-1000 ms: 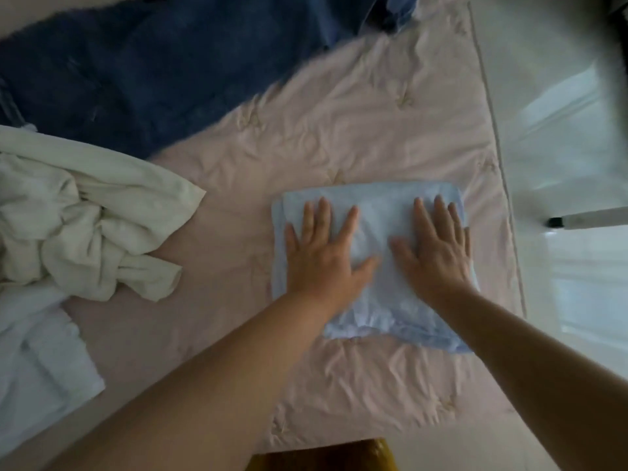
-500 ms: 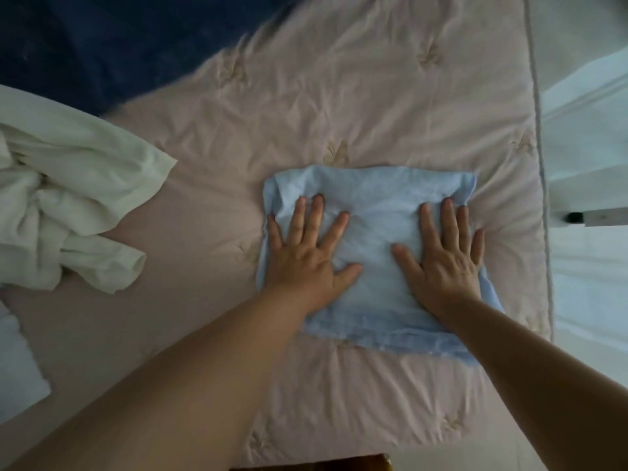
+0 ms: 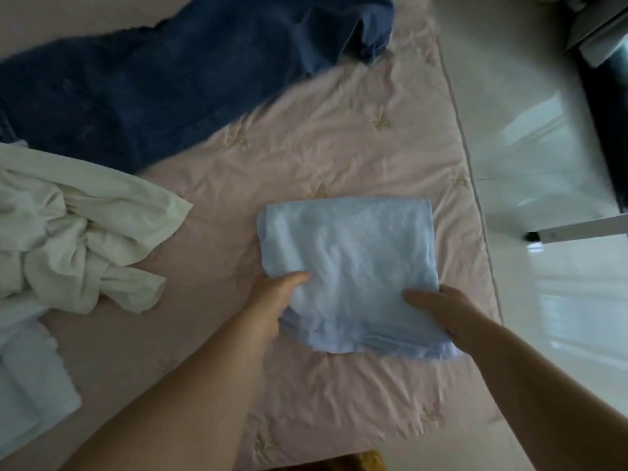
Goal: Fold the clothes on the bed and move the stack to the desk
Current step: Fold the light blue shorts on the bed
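Observation:
A folded light blue garment (image 3: 350,253) lies on the pink quilted bed (image 3: 323,147), near its right edge. My left hand (image 3: 275,297) grips the garment's near left side, thumb on top and fingers hidden underneath. My right hand (image 3: 441,311) grips the near right side the same way, thumb over the cloth. A crumpled cream garment (image 3: 74,232) lies unfolded at the left. A folded white garment (image 3: 30,385) sits at the lower left edge.
A dark blue blanket (image 3: 163,83) covers the far left of the bed. Shiny white floor (image 3: 543,300) runs along the right of the bed. A white bar with a black tip (image 3: 577,231) juts in from the right. A yellow object (image 3: 363,462) shows at the bottom edge.
Both hands left the top of the blue garment, where they pressed flat, and slid to its near corners, now gripping with thumbs on top.

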